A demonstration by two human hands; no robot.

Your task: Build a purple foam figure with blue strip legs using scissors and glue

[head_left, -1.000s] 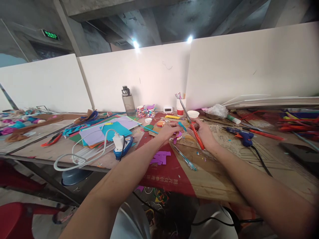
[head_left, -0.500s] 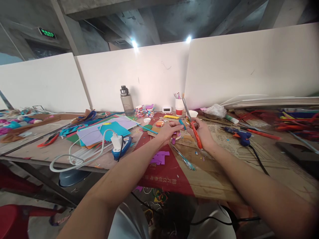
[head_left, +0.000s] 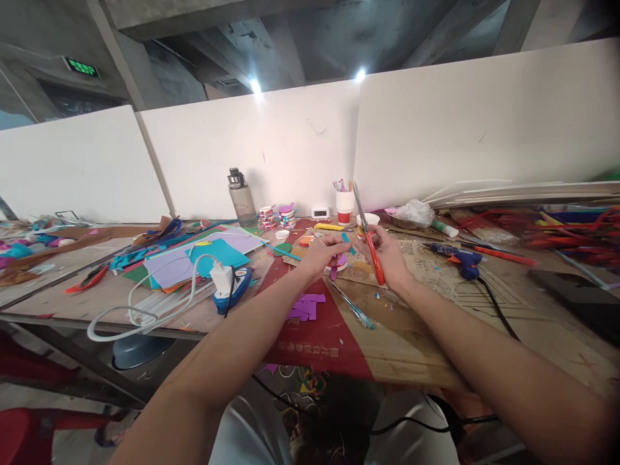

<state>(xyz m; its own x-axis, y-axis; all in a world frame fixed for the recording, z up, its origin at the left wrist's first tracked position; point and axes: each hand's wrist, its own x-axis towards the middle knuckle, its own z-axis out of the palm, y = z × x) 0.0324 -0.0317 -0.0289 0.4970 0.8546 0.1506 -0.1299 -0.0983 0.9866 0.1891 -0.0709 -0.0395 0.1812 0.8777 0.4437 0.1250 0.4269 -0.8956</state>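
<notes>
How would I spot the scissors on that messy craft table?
Find the white paper cup by the back wall, mid-table. Just in front, the right hand grips the scissors, blades pointing up. Their bright orange-red handles set them apart from the teal pen lying nearby.

White partitions [head_left: 436, 123], concrete ceiling [head_left: 290, 32], maybe 2 lamps [head_left: 359, 75].

Water bottle [head_left: 241, 196] by the wall; glue gun [head_left: 459, 259] right; charger [head_left: 223, 279] left.

arms: bare to elbows, no sleeves | hands: no gloves | lap: white garment
</notes>
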